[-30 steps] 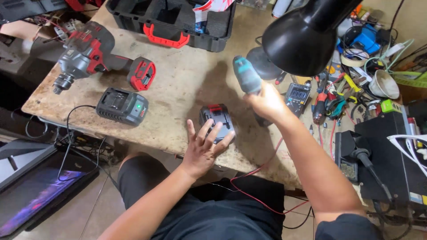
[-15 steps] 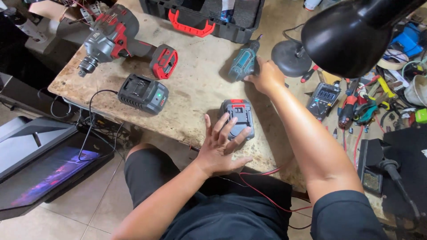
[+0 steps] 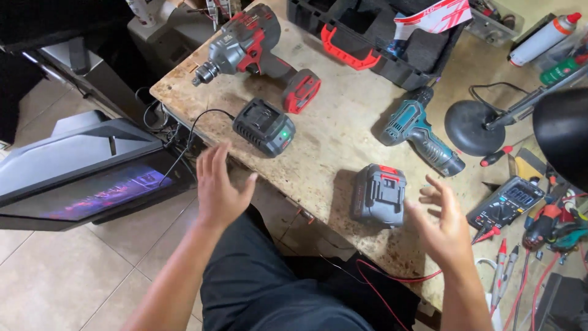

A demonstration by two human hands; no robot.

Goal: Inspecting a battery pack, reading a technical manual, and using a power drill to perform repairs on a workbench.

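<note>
Monitor glass glows at the far left, leaning below the table edge. Next comes the left hand, fingers spread wide and holding nothing, raised in front of the table's near edge. Beyond it a red-and-grey impact wrench lies on its side, with a black charger showing a green light just nearer. At centre the battery pack sits near the table's front edge: dark grey, blocky, with a red latch on top, nothing covering it. A teal drill lies behind it. The right hand hovers just beside the pack, fingers open and empty. A multimeter rests further right.
</note>
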